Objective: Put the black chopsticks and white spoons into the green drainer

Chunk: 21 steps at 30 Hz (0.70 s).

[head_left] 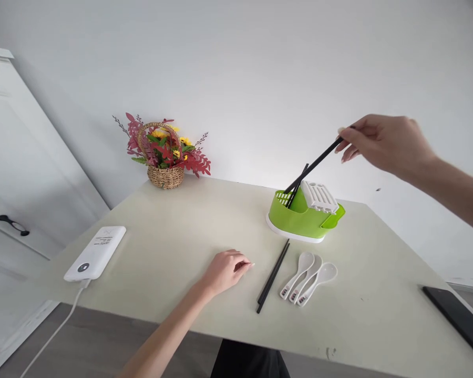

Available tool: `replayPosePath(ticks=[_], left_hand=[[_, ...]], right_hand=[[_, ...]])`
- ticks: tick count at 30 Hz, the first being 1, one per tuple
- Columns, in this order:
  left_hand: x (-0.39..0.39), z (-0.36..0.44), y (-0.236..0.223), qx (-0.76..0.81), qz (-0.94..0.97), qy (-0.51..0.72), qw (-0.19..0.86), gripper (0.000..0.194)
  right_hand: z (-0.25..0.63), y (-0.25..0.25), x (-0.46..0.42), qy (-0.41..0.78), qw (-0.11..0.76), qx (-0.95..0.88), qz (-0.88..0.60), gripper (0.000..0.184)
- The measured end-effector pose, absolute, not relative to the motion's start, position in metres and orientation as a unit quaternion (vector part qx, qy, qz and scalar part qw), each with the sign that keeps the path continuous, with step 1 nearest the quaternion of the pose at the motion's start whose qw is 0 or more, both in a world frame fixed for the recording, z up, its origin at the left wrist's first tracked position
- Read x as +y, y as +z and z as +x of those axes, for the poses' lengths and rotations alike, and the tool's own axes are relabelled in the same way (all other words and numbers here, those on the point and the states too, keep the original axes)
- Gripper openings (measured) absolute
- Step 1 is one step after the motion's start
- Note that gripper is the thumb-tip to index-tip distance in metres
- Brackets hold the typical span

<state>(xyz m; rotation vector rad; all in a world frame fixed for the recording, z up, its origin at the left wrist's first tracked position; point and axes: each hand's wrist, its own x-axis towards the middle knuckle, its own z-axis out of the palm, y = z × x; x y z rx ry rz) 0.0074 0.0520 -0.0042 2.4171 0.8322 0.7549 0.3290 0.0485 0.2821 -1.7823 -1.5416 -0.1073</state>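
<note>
My right hand point(386, 140) is raised at the upper right, pinching the top of black chopsticks point(320, 159); whether it is one or a pair close together, I cannot tell. Their lower end reaches the open left part of a green cutlery holder point(295, 223) with a white base. Other black chopsticks point(293, 194) lean inside that holder. My left hand point(225, 270) rests on the table with fingers curled and nothing visible in them. To its right lie a pair of black chopsticks point(273, 275) and three white spoons point(309, 275), side by side with overlapping bowls.
The pale table point(173, 231) stands against the wall. A wicker basket of artificial flowers point(165, 177) sits at the back left. A white power bank point(96, 252) with a cable lies at the left edge, and a black phone point(457, 317) at the right.
</note>
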Motion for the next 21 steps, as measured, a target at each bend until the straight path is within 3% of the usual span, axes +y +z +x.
replayPosePath(ticks=[12,21], left_hand=[[0.053,0.009,-0.004,0.316,0.876,0.264,0.253,0.023],[0.053,0.011,-0.001,0.325,0.875,0.252,0.257,0.026]], right_hand=[[0.358,0.205,0.133,0.072,0.253,-0.642,-0.72,0.023],[0.362,0.188,0.146,0.076,0.262,-0.611,-0.743,0.019]])
